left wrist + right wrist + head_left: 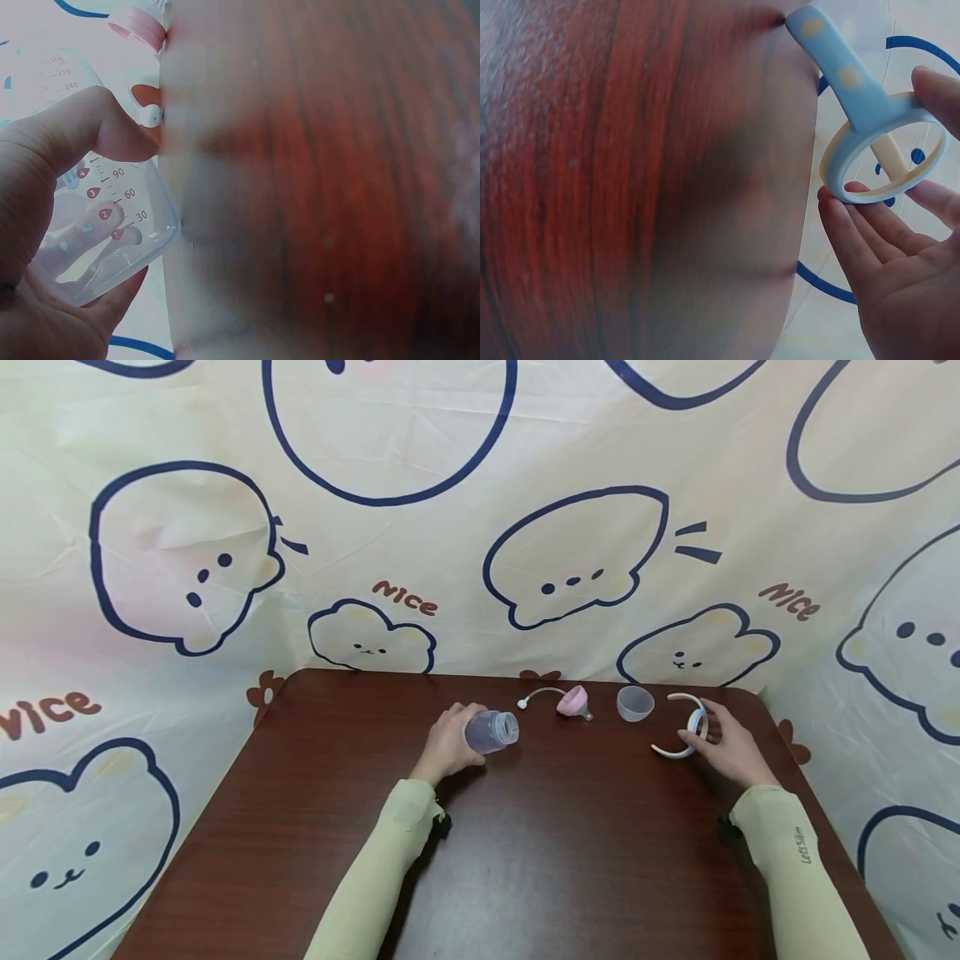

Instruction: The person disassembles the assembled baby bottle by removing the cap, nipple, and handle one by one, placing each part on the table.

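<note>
My left hand (447, 745) grips a clear baby bottle (486, 733) around its body. The bottle lies tilted, its uncovered threaded mouth facing right, and red measuring marks show on its side in the left wrist view. At the right, my right hand (733, 750) holds a bottle handle ring (866, 112) between thumb and fingers. This ring is pale blue with yellow spots, cream inside, and has two arms. Between the hands lie a pink bottle top (573, 701) with a thin straw (542, 691) ending in a white weight, and a clear cup-shaped cover (635, 703).
Everything is on or over a dark brown wooden table (555, 852). Behind it and along both sides hangs a pale cloth (450, 543) printed with blue-outlined cartoon figures. The pink top and clear cover are near the table's far edge.
</note>
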Demonstrator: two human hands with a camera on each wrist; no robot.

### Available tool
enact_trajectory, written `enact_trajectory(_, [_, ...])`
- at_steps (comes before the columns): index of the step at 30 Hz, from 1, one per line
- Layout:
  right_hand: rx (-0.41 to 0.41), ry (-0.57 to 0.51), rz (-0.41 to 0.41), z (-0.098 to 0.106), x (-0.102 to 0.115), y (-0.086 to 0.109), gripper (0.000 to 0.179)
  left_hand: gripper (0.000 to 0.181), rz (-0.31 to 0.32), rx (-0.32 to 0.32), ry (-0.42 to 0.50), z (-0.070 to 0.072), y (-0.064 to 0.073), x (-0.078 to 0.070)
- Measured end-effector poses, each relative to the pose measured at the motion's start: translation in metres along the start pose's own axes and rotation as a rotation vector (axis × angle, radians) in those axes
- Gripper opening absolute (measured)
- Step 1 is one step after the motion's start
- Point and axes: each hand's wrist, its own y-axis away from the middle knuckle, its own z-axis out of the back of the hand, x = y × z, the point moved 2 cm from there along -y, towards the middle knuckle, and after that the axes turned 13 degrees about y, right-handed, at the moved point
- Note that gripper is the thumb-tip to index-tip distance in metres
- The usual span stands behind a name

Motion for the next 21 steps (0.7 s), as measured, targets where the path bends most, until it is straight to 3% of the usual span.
enact_trajectory(21, [0.050, 0.005, -0.050, -0.0031, -0.0034, 0.0008, 0.100, 0.086, 0.012, 0.002, 0.016, 0.0006, 0.0015, 0.0001])
